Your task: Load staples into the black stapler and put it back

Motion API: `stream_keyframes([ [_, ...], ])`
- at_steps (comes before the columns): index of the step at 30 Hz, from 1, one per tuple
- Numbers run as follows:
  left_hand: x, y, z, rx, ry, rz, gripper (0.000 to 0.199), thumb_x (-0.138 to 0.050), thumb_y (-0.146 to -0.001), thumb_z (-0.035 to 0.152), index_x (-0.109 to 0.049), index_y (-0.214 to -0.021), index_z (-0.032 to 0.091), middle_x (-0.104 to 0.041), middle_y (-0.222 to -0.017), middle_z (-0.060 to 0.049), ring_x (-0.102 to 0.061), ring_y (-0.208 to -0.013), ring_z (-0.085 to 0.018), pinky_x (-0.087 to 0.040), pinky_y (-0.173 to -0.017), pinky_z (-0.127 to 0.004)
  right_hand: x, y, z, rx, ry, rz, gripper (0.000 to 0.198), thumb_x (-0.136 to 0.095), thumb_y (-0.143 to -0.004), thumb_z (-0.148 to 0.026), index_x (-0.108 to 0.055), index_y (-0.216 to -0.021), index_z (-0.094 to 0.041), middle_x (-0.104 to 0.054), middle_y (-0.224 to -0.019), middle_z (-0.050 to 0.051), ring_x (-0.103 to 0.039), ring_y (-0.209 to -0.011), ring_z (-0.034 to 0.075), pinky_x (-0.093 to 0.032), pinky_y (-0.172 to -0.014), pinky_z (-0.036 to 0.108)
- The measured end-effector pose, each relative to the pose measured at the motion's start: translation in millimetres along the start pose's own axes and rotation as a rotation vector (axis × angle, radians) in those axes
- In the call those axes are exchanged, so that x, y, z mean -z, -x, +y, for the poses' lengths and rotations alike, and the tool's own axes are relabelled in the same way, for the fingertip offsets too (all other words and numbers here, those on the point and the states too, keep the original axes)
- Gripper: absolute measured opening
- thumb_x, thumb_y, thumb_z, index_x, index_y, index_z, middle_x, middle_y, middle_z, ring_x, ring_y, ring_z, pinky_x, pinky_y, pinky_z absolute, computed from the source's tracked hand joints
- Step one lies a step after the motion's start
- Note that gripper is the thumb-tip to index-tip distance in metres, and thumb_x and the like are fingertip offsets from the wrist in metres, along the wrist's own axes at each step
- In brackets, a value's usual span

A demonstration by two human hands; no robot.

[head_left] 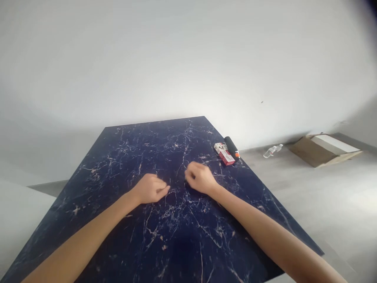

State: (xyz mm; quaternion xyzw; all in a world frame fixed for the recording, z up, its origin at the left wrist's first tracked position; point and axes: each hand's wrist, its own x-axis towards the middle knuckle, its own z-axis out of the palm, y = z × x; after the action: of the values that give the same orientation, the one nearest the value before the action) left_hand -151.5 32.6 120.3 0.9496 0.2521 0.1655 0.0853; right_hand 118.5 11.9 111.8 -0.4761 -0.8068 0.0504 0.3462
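Observation:
My left hand (150, 188) is closed over the dark blue marble-patterned table (176, 239), its fingers curled and the thumb pointing right. Whatever its fingertips may hold is hidden. Facing it across a short gap, my right hand (202, 178) is curled into a loose fist, thumb and forefinger bent towards each other. Nothing I can name shows in its fingers. Nearest to the right hand, by the table's right edge, lie a small red and white box (224, 154) and a black cylinder (232, 147) with an orange spot at its near end.
A pale wall (165, 63) rises behind the table. On the grey floor to the right lie clear plastic bottles (270, 152) and an open cardboard box (309, 152) with a white panel on it.

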Motion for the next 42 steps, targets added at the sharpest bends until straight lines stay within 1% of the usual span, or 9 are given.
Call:
stream_keyframes([
  [1,5,12,-7,0.073,0.011,-0.002,0.054,-0.045,-0.102,0.037,-0.041,-0.05,0.02,-0.044,-0.046,0.002,-0.034,-0.044,-0.012,-0.032,-0.056,-0.032,-12,-5,-11,0.1,-0.005,-0.129,0.021,-0.052,-0.092,-0.019,-0.048,-0.071,-0.022,-0.059,-0.075,0.0,-0.052,-0.069,0.014,-0.035,-0.065,0.027],
  [2,8,21,-12,0.146,0.001,0.006,0.055,-0.045,-0.102,0.038,-0.04,-0.05,0.02,-0.043,-0.046,0.002,-0.035,-0.044,-0.012,-0.03,-0.054,-0.031,-23,-11,-20,0.153,-0.005,-0.223,0.023,-0.054,-0.092,-0.021,-0.048,-0.069,-0.021,-0.058,-0.071,-0.001,-0.048,-0.064,0.013,-0.03,-0.062,0.027],
  [3,11,25,-15,0.205,-0.024,0.007,0.055,-0.045,-0.102,0.039,-0.04,-0.051,0.02,-0.044,-0.046,0.002,-0.036,-0.044,-0.012,-0.027,-0.052,-0.031,-32,-17,-28,0.169,0.002,-0.282,0.026,-0.056,-0.092,-0.024,-0.048,-0.068,-0.021,-0.057,-0.068,-0.002,-0.045,-0.06,0.012,-0.026,-0.059,0.027],
  [5,11,25,-15,0.274,-0.108,-0.008,0.052,-0.047,-0.1,0.039,-0.044,-0.052,0.02,-0.049,-0.048,0.001,-0.041,-0.045,-0.013,-0.024,-0.052,-0.03,-43,-28,-36,0.138,0.016,-0.332,0.03,-0.058,-0.092,-0.027,-0.047,-0.065,-0.02,-0.054,-0.062,-0.004,-0.038,-0.055,0.011,-0.019,-0.057,0.027],
  [7,9,19,-12,0.292,-0.172,-0.042,0.049,-0.047,-0.099,0.036,-0.047,-0.053,0.02,-0.055,-0.051,-0.001,-0.046,-0.047,-0.015,-0.022,-0.053,-0.03,-46,-34,-40,0.123,0.021,-0.345,0.032,-0.059,-0.091,-0.027,-0.045,-0.063,-0.019,-0.052,-0.06,-0.004,-0.035,-0.054,0.011,-0.017,-0.056,0.027],
  [10,6,11,-9,0.302,-0.166,-0.057,0.048,-0.047,-0.1,0.035,-0.048,-0.054,0.02,-0.056,-0.052,-0.001,-0.049,-0.048,-0.016,-0.021,-0.053,-0.03,-43,-34,-39,0.161,0.005,-0.348,0.034,-0.057,-0.093,-0.026,-0.045,-0.062,-0.019,-0.052,-0.06,-0.003,-0.035,-0.054,0.011,-0.017,-0.056,0.028],
  [19,8,14,-10,0.273,-0.111,-0.038,0.046,-0.048,-0.1,0.032,-0.048,-0.056,0.019,-0.056,-0.052,0.0,-0.048,-0.047,-0.015,-0.023,-0.051,-0.03,-41,-30,-38,0.196,0.009,-0.343,0.035,-0.05,-0.101,-0.029,-0.047,-0.068,-0.019,-0.053,-0.064,-0.002,-0.038,-0.057,0.012,-0.018,-0.056,0.028],
  [27,5,15,-12,0.265,-0.129,-0.035,0.045,-0.048,-0.1,0.031,-0.044,-0.057,0.018,-0.053,-0.051,0.002,-0.044,-0.046,-0.012,-0.024,-0.05,-0.028,-43,-30,-36,0.194,-0.001,-0.348,0.035,-0.054,-0.097,-0.028,-0.039,-0.067,-0.019,-0.048,-0.062,-0.003,-0.035,-0.058,0.01,-0.019,-0.057,0.026],
  [42,3,15,-13,0.263,-0.11,-0.013,0.044,-0.049,-0.1,0.029,-0.043,-0.058,0.017,-0.053,-0.052,0.002,-0.043,-0.046,-0.011,-0.022,-0.051,-0.028,-46,-28,-35,0.197,-0.009,-0.344,0.034,-0.053,-0.098,-0.028,-0.039,-0.068,-0.018,-0.046,-0.062,-0.004,-0.034,-0.058,0.01,-0.02,-0.057,0.027],
])
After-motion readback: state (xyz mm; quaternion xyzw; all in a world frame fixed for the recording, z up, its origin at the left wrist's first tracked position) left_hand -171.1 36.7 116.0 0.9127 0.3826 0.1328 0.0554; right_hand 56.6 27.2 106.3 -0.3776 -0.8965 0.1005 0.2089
